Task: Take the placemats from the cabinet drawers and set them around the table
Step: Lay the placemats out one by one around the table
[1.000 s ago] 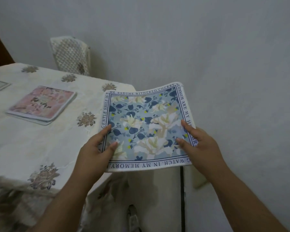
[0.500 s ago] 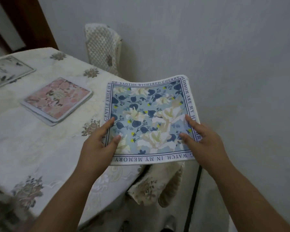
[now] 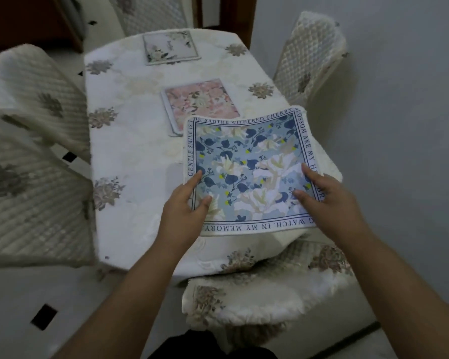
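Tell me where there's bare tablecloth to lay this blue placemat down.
The near end of the table is bare, between the pink placemat and the near chair, below the blue placemat your left hand and right hand hold. The strip along the left chair is free. The centre line toward the far end is crowded: pink placemat, then grey placemat.

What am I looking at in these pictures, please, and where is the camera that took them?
No machine here: a person's bare hands, filmed by a wide-angle camera worn on the head, looking down. The left hand and right hand pinch the side edges of a blue floral placemat above the table, which has a cream flowered cloth. A pink placemat lies mid-table, a pale placemat at the far end. Quilted chairs stand around.
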`<state>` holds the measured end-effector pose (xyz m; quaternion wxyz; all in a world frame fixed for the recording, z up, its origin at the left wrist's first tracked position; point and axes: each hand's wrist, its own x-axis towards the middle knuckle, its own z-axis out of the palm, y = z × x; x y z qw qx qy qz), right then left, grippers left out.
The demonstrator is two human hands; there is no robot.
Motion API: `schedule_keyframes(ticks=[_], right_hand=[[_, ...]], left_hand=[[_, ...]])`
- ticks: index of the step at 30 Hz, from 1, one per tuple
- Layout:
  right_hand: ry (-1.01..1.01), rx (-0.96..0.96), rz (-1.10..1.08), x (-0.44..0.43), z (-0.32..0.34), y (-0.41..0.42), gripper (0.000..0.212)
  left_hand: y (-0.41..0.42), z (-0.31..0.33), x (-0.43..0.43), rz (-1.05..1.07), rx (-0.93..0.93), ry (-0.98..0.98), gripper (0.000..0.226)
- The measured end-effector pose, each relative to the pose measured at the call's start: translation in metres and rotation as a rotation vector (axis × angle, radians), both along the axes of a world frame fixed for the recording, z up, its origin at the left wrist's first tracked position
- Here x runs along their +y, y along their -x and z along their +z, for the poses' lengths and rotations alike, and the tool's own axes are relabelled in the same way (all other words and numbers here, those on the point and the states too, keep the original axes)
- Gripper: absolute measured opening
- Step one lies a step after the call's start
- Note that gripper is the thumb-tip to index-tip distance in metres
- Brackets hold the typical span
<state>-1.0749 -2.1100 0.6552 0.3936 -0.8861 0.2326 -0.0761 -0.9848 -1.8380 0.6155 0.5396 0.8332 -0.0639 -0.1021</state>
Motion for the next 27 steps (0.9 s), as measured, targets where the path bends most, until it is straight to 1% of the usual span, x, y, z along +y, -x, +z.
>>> schedule_keyframes(ticks=[4, 11, 18, 20, 22, 27], right_hand=[[0.045, 0.046, 0.095, -0.004, -0.022, -0.018, 0.060], [0.044, 0.089, 0.120, -0.013, -0.073, -0.029, 0.060], [0.040, 0.162, 0.235, -0.039, -0.125, -0.044, 0.062], [0.043, 0.156, 0.282, -0.046, -0.137, -0.051, 0.062], [0.028, 0.142, 0.322, -0.051, -0.150, -0.058, 0.061], [-0.069, 0.192, 0.366, -0.064, -0.189, -0.065, 0.063]], left_hand=[[0.001, -0.020, 0.002, 0.063, 0.003, -0.008, 0.057], [-0.006, -0.065, -0.003, 0.026, 0.011, -0.106, 0.059], [0.003, -0.107, -0.023, 0.066, 0.085, -0.163, 0.060], [0.006, -0.118, -0.032, 0.098, 0.122, -0.162, 0.062], [0.005, -0.127, -0.040, 0.115, 0.139, -0.191, 0.064], [0.005, -0.153, -0.048, 0.140, 0.172, -0.233, 0.067]])
